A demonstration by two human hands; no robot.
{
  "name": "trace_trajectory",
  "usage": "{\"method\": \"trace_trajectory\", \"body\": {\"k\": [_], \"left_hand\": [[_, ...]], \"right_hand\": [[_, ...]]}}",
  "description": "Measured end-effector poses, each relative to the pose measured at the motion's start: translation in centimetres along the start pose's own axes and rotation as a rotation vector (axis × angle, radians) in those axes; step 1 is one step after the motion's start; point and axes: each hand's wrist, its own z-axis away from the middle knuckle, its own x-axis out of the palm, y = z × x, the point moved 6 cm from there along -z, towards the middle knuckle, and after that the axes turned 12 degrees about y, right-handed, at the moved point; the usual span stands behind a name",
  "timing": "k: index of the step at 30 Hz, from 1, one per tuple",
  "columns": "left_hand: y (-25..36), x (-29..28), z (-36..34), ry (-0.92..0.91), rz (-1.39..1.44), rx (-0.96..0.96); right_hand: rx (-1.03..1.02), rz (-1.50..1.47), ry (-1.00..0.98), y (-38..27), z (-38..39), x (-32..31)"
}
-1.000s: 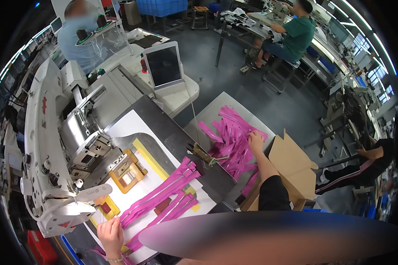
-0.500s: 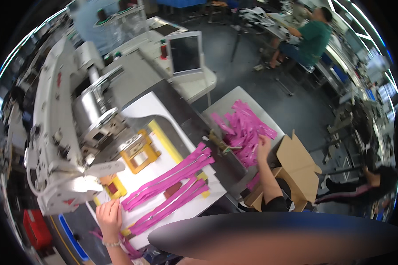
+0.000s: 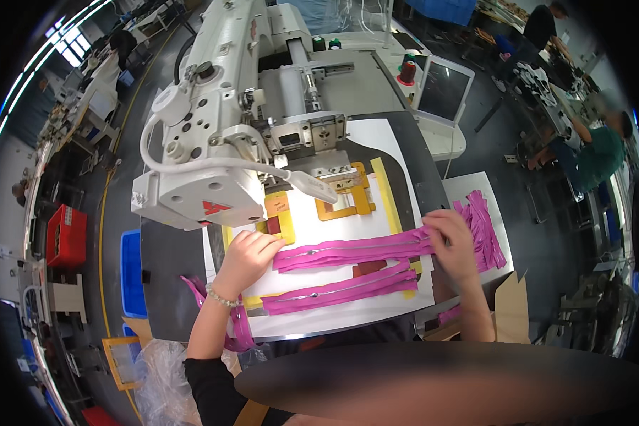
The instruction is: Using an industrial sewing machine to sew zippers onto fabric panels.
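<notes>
"Where are the long magenta fabric zippers (image 3: 355, 248)?"
"On the dark counter (image 3: 174, 284). The bunched left hand (image 3: 247, 263) is at the far ones' left end."
"The right hand (image 3: 451, 243)?"
"Curved over their right end; whether either grips, I cannot tell."

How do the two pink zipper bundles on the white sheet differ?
The upper pink fabric zipper bundle has the left hand and right hand at its ends; the lower pink fabric zipper bundle has no hand on it. The upper bundle lies nearer the large white sewing machine; the lower bundle, nearer the person. Both lie across the white sheet, zipper teeth showing.
</notes>
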Motion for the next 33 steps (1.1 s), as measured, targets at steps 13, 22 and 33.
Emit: {"method": "trace_trajectory", "body": {"k": [13, 22, 33], "left_hand": [[-0.3, 1.4, 1.1, -0.105, 0.36, -0.109], [-0.3, 1.3, 1.1, 0.069, 0.327, -0.13], [-1.8, 0.0, 1.3, 0.166, 0.286, -0.418]], "right_hand": [[-0.426, -0.138, -0.637, -8.4, 0.5, 16.9], [-0.39, -0.152, -0.542, -9.6, -0.8, 17.1], [0.397, -0.656, -1.069, -4.2, -2.3, 21.5]]}}
